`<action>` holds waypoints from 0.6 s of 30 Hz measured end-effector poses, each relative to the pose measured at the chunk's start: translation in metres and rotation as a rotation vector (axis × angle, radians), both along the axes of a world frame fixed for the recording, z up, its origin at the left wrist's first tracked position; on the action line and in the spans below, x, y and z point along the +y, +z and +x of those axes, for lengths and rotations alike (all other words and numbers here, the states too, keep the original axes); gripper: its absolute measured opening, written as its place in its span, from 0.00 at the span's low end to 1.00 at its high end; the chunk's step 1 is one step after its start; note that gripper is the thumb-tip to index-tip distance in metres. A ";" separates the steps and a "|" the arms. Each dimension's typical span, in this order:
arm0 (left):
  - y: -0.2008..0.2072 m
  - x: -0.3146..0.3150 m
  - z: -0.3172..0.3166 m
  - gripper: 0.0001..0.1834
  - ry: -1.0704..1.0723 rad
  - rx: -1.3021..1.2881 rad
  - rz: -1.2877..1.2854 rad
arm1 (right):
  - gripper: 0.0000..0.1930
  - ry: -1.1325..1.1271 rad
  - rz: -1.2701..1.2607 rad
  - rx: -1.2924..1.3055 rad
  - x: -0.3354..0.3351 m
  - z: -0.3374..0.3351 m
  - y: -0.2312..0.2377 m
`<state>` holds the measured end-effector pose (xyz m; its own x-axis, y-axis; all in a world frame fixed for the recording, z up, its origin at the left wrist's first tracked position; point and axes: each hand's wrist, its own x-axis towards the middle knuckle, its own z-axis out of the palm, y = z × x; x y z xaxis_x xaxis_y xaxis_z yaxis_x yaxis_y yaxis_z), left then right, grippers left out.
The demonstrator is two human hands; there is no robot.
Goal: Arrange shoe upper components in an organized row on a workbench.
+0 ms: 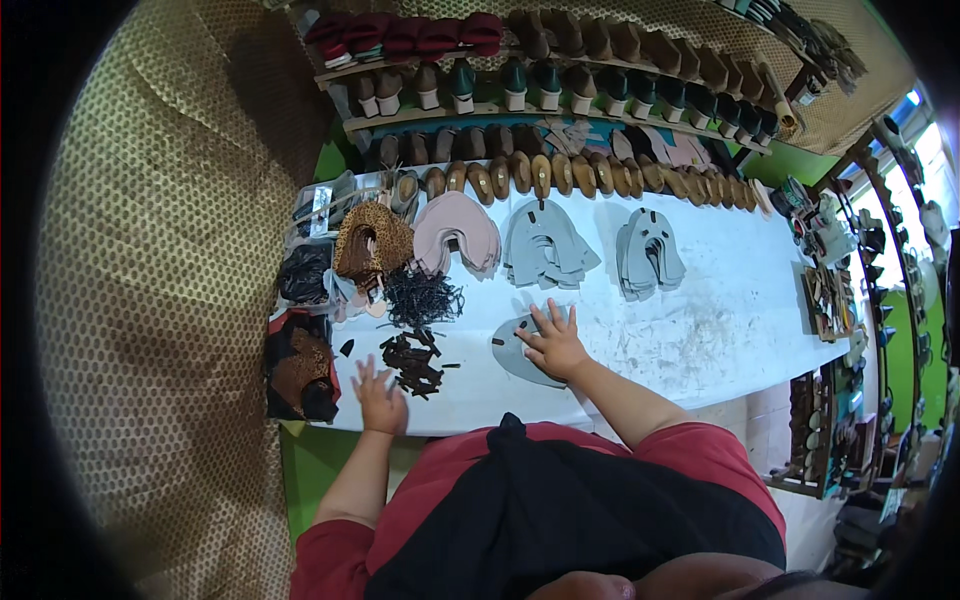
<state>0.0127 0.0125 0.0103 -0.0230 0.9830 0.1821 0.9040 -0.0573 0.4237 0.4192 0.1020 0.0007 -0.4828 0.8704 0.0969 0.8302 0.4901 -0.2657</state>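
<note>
My right hand [558, 348] lies with fingers spread on a grey curved shoe-upper piece [513, 362] near the table's front edge. Dark marks show on that piece, and part of it is hidden under the hand. At the front left, my left hand [381, 398] is held with its fingers apart and nothing in them. Just beside it lies a loose pile of short dark strips [413, 362]. Beyond that is a tangled heap of thin black pieces [425, 294]. Two stacks of grey upper pieces, a left stack [545, 245] and a right stack [648, 255], sit farther back.
A pink stack of upper pieces [455, 230] and leopard-print pieces [372, 240] lie at the back left on the white table [730, 290]. A row of brown shoe lasts [542, 178] lines the far edge, below shelves of shoes [515, 85]. A wooden rack [825, 310] stands right.
</note>
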 end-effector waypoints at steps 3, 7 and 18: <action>0.013 0.026 0.054 0.17 -0.211 0.039 -0.049 | 0.24 0.005 -0.053 0.009 0.002 -0.001 0.007; 0.007 0.058 0.125 0.17 -0.363 0.138 -0.139 | 0.24 0.033 -0.031 0.035 0.003 0.000 0.006; 0.011 0.104 0.200 0.17 0.059 -0.079 -0.553 | 0.23 0.047 0.008 0.073 0.006 0.003 -0.003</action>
